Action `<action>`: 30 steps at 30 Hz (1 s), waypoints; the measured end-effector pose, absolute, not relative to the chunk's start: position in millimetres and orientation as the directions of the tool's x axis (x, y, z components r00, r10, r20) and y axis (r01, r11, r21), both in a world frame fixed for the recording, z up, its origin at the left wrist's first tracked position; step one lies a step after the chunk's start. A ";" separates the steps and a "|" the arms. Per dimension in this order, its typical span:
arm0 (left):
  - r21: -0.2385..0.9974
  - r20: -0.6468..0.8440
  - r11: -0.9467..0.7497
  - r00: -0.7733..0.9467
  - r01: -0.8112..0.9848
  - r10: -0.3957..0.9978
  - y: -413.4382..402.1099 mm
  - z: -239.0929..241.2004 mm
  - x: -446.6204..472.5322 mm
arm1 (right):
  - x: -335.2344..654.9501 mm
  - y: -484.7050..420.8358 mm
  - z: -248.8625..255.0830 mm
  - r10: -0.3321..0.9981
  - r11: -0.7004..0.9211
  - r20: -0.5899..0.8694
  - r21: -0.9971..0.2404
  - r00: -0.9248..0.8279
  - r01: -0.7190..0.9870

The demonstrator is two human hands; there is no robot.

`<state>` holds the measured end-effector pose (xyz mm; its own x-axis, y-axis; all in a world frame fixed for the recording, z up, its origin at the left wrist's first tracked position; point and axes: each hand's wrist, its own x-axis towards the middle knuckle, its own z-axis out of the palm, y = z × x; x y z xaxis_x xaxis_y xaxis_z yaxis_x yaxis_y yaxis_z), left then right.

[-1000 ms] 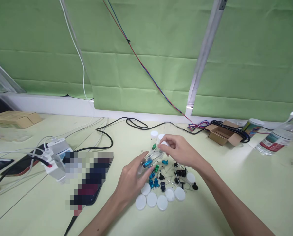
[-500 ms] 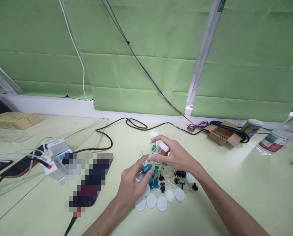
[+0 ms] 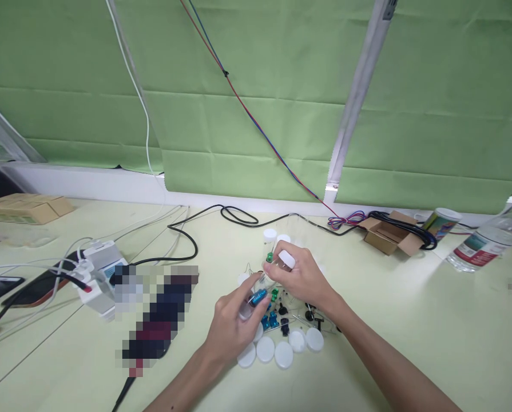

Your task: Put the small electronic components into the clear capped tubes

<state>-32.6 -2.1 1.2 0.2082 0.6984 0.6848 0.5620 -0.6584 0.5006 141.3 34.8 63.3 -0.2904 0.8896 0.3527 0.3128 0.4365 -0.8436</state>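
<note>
My left hand (image 3: 234,320) is closed round a clear plastic jar (image 3: 245,309), tilted up to the right, with a blue ribbed piece (image 3: 258,297) showing in it or against it. Fingers of my right hand (image 3: 301,277) are closed round a clear container with a white cap (image 3: 287,260), right by the upper end of the jar; where the two meet is partly hidden. Beneath both hands lie loose blue pieces (image 3: 273,319), a green piece (image 3: 275,294), black parts (image 3: 285,327) and thin metal pins. Several round white lids (image 3: 265,349) lie in front.
Behind my hands stands a white-capped clear jar (image 3: 270,235) with a green piece. A power strip (image 3: 96,292) with cables and a blurred dark object (image 3: 157,315) lie left. At right are a small open cardboard box (image 3: 387,237) and a clear labelled bottle (image 3: 472,250).
My right hand has shifted slightly and turned, its fingers curling closer round the white-capped container. The left hand still holds the jar at nearly the same spot.
</note>
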 end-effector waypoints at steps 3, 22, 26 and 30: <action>0.500 0.688 -0.659 0.205 0.561 0.696 -2.7 -0.5 -33.1 | 141.2 34.6 62.5 0.883 0.455 0.374 -0.830 -0.284 0.321; 0.532 0.677 -0.627 0.158 0.569 0.719 -5.7 -4.1 -28.5 | 133.0 31.3 54.4 0.873 0.488 0.454 -0.817 -0.177 0.309; 0.536 0.680 -0.630 0.154 0.562 0.717 -6.4 -3.2 -27.5 | 131.9 30.6 54.0 0.868 0.496 0.470 -0.816 -0.157 0.297; 0.537 0.682 -0.629 0.150 0.562 0.716 -7.2 -3.4 -27.4 | 131.4 30.0 53.4 0.861 0.507 0.488 -0.807 -0.142 0.302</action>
<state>-27.4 -7.2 -3.4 0.1496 0.7163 0.6816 0.5622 -0.6287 0.5373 131.4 30.0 53.4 -0.1422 0.8611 0.4881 0.3025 0.5074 -0.8069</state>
